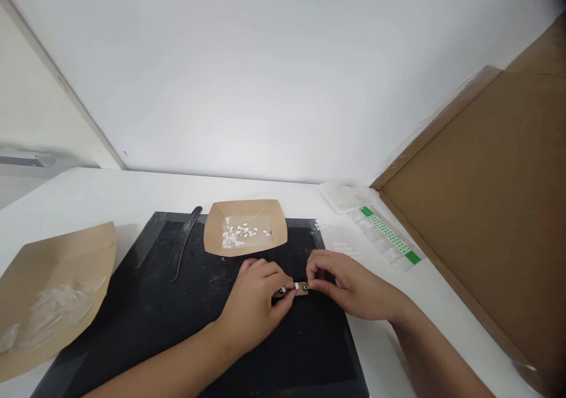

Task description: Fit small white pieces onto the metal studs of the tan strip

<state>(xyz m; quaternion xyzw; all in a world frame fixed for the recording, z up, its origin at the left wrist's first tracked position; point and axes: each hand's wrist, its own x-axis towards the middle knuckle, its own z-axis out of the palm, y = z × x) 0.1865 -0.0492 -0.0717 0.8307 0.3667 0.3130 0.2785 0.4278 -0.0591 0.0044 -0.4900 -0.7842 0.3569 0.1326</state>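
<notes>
2 trays (214, 224) hold ovals (230, 239), plastic (62, 312); left hand (256, 298) pinches strip (302, 292); right hand (351, 283), fingertips together

From the small tan card (302, 292), open room lies at six o'clock, where bare black mat (305, 351) spreads between the forearms. A narrower lane runs at twelve, beside the paper tray (245, 244), whose raised walls block eleven. The black file (184, 244) lies flat at ten; a larger paper tray (95, 250) stands at nine. Toward two, the green-and-clear strip (391, 236) lies before the upright cardboard panel (486, 197).
</notes>
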